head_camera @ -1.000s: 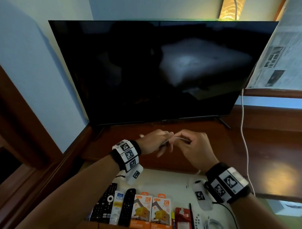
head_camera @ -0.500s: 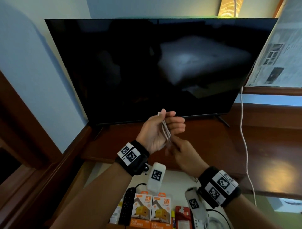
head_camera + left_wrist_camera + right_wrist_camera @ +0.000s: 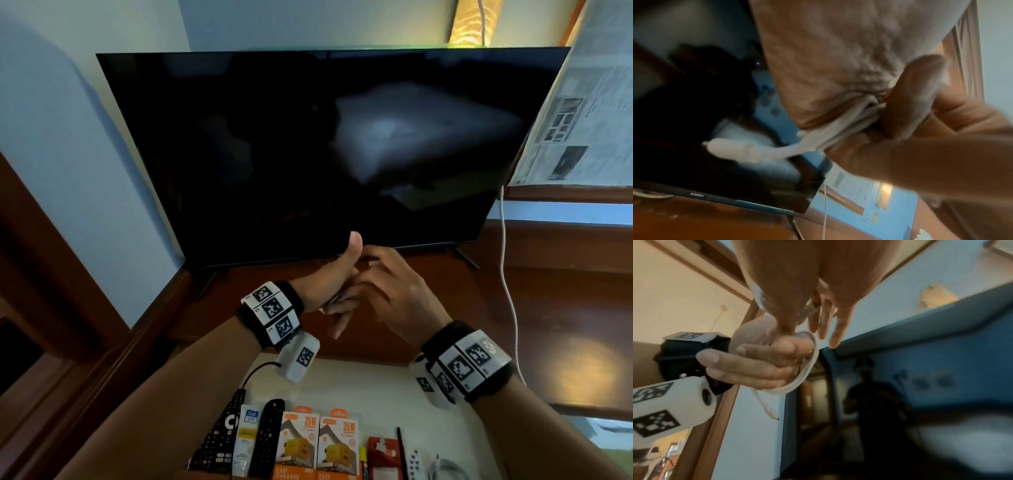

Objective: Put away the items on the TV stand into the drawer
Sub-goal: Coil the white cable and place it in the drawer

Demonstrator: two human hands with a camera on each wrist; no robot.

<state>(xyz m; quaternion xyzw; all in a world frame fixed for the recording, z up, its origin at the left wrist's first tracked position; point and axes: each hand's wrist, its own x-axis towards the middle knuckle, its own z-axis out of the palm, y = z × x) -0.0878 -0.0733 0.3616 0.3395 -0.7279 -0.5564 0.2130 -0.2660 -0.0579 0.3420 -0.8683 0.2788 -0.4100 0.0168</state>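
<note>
head view: the left hand point(image 3: 325, 284) and the right hand point(image 3: 394, 291) meet in the air just in front of the tv point(image 3: 308, 154), above the bench point(image 3: 548, 308); the left thumb stands up and its fingers curl, the right hand's fingers reach in against the left palm; the cable itself is almost hidden between them here; below the hands the open drawer point(image 3: 359, 383) already carries remotes point(image 3: 222, 435), two charger boxes point(image 3: 318, 442) and small bits.

left wrist view: the white cable point(image 3: 838, 128) lies in several strands gathered in the left palm, a right finger pressing across them; one plug end point(image 3: 731, 150) sticks out loose toward the tv.

right wrist view: the left hand point(image 3: 760, 363) is curled round a coil of the cable point(image 3: 807, 369), the loop bulging out past the knuckles and a thin plug tail point(image 3: 766, 407) hanging below; the right hand's fingers point(image 3: 838, 331) are mostly straight and spread, only its thumb side touching the bundle, so i judge it steadying rather than gripping.

handling, as a judgement: the cable is light, soft and springy; loops will want to open if the grip slackens; best held round the middle of the bundle with the whole hand, the loose tail tucked in, then lowered into the drawer beside the boxes.
</note>
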